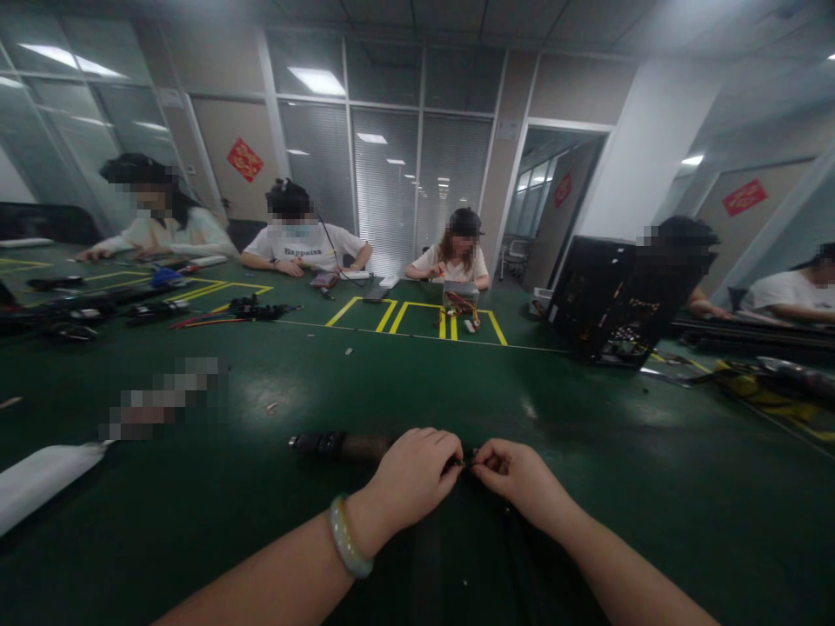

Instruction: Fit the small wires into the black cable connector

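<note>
On the green table in front of me lies a dark cylindrical object (358, 446) with a brown middle section and a metal tip at its left end. My left hand (417, 474), with a bangle (349, 536) on its wrist, covers its right end. The left fingers are curled in a pinch around a small dark part with a tiny brassy spot. My right hand (518, 476) pinches the same spot from the right, fingertips almost touching the left ones. What exactly lies between the fingertips is too small and dark to name.
A white object (49, 482) lies at the left. Bundles of black cables (241, 309) sit at the far left, and a black computer case (617, 296) stands at the back right. Several people sit around the table. Yellow tape (414, 306) marks the far side.
</note>
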{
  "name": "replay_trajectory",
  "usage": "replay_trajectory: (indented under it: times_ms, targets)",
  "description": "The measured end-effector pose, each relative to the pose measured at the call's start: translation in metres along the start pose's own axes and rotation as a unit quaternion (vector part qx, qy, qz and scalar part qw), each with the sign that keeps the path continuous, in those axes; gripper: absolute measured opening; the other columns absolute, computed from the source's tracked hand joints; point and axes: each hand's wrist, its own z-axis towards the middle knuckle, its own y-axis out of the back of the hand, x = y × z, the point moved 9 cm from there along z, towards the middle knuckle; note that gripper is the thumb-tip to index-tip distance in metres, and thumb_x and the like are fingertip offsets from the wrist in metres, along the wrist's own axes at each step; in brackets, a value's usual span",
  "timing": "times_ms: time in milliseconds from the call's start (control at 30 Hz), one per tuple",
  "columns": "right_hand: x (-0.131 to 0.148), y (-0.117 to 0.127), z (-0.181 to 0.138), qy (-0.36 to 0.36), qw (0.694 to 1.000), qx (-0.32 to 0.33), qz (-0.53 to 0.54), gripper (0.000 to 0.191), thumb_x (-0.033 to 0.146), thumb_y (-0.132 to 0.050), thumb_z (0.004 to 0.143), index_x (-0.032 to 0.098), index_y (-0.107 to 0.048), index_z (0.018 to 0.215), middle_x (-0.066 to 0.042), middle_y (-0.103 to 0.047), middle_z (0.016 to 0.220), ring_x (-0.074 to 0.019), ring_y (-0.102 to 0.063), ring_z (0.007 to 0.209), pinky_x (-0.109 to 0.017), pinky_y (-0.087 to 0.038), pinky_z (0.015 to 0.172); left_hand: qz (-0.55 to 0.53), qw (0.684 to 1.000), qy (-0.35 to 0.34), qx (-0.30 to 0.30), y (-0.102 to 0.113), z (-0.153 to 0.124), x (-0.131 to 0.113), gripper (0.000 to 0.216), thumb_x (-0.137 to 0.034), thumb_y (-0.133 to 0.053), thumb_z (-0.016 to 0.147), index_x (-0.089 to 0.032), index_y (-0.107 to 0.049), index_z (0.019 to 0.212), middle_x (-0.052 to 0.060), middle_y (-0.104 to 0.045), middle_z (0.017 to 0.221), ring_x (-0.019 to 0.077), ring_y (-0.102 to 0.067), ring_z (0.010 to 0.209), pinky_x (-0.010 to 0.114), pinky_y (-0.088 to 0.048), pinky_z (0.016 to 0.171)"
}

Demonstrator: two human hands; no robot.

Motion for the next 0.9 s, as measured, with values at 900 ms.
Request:
replay_trajectory:
  times_ms: [900]
  targets:
    - [-0.0017, -0.0016, 0.0011, -0.007, 1.0, -0.003, -0.014, 0.012, 0.031, -0.063, 0.085, 0.02, -0.07, 0.087, 0.001, -0.069, 0.075, -0.0145, -0.06, 0.065, -0.021, -0.038, 0.055, 0.024, 1.0, -0.004, 0.014, 0.0001, 0.0009, -0.0023, 0.007, -0.02, -0.06, 0.089, -0.022, -0.059, 0.095, -0.001, -0.064, 0.095, 0.0192, -0.058, 0.091, 0.035, -0.042, 0.082]
